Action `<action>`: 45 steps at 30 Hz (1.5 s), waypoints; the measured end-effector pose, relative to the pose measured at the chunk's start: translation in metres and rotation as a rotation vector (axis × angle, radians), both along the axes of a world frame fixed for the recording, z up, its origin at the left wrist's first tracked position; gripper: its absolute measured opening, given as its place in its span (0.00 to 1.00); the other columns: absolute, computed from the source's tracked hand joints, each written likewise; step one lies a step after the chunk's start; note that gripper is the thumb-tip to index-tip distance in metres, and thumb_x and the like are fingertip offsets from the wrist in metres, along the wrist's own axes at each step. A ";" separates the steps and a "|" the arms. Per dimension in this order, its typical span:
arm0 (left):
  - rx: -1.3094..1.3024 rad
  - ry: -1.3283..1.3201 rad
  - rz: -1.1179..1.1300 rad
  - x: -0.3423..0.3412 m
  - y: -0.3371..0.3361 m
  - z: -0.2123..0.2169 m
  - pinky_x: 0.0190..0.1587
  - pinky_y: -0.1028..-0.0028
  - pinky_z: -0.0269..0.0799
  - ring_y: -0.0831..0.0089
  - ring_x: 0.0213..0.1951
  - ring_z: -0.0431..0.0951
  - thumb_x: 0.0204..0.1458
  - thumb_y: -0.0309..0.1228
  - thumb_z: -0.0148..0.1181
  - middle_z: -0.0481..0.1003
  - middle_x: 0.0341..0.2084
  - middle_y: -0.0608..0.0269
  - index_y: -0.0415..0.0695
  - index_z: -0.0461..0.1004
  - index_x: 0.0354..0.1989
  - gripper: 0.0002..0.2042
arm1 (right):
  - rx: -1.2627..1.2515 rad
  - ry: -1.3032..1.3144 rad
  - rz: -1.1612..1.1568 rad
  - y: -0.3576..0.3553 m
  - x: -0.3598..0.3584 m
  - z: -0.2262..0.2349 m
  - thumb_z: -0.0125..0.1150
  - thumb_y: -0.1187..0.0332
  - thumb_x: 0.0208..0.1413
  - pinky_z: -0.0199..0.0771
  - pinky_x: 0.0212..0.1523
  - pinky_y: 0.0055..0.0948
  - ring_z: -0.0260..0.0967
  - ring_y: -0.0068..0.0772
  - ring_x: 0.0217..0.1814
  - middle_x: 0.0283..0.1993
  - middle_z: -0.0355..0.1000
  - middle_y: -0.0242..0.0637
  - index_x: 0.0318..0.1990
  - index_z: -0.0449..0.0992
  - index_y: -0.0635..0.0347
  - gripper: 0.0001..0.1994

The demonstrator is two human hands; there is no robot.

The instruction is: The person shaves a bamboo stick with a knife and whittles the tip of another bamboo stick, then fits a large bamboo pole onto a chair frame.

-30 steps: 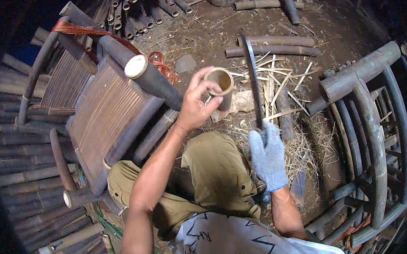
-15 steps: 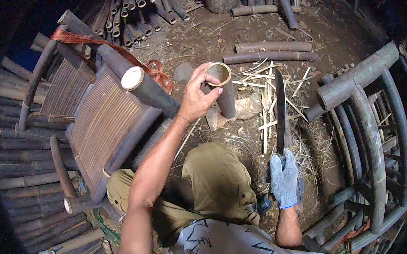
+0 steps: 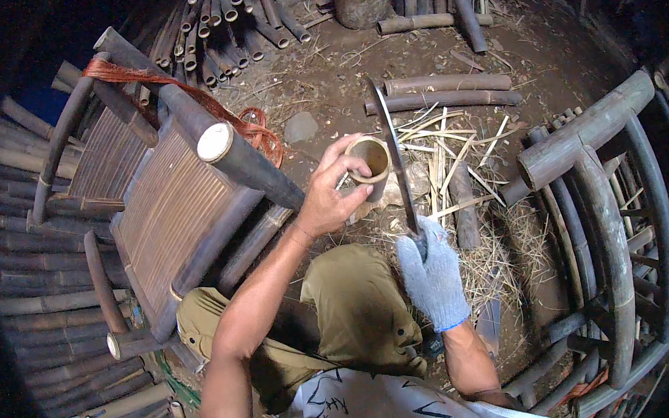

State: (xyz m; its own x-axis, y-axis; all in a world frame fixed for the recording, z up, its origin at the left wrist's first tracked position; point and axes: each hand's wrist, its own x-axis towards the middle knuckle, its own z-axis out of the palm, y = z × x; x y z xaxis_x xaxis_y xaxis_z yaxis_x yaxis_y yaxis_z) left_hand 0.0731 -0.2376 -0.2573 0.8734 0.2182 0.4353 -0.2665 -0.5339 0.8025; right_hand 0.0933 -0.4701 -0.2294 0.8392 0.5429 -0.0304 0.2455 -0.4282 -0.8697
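Note:
My bare left hand (image 3: 338, 187) grips a short bamboo tube (image 3: 379, 166) by its upper end, with fingers over the rim. The tube's open end faces up toward me. A machete (image 3: 392, 140) with a long dark curved blade is in my right hand (image 3: 433, 273), which wears a grey knitted glove. The blade points away from me, leaning left, close along the tube's right side; whether they touch I cannot tell. Behind the tube lies a pale wood block (image 3: 413, 181), partly hidden by the tube and blade. Split bamboo strips (image 3: 453, 144) are scattered to the right.
A bamboo chair (image 3: 174, 211) with orange twine (image 3: 212, 90) stands on my left, a bamboo frame (image 3: 613, 253) on my right. Two bamboo lengths (image 3: 450, 99) lie ahead on the dirt floor. Farther off are a bucket (image 3: 364, 4) and stacked bamboo poles (image 3: 220, 24).
My right hand has swung the machete leftward and up beside the tube. My left hand has brought the tube a little nearer to me, and its open end is tipped more toward me.

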 end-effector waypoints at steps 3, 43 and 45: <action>0.099 -0.029 0.015 -0.008 -0.008 -0.002 0.67 0.58 0.56 0.52 0.67 0.62 0.44 0.22 0.67 0.62 0.64 0.46 0.44 0.75 0.38 0.12 | 0.022 -0.008 0.041 0.014 0.003 0.007 0.58 0.61 0.62 0.74 0.46 0.45 0.75 0.57 0.46 0.44 0.74 0.56 0.54 0.69 0.65 0.19; -0.027 0.060 0.051 -0.023 -0.026 0.004 0.64 0.67 0.67 0.62 0.59 0.68 0.35 0.23 0.74 0.63 0.54 0.53 0.38 0.62 0.59 0.38 | -0.174 0.036 0.080 0.013 -0.016 0.015 0.54 0.56 0.63 0.74 0.39 0.52 0.74 0.63 0.40 0.35 0.75 0.55 0.44 0.69 0.61 0.16; 0.007 0.057 0.065 -0.023 -0.027 0.005 0.63 0.68 0.68 0.62 0.58 0.69 0.35 0.24 0.75 0.63 0.54 0.53 0.39 0.63 0.58 0.38 | -0.189 0.021 0.090 0.011 -0.016 0.014 0.54 0.56 0.63 0.74 0.38 0.52 0.74 0.63 0.40 0.35 0.75 0.56 0.43 0.68 0.61 0.16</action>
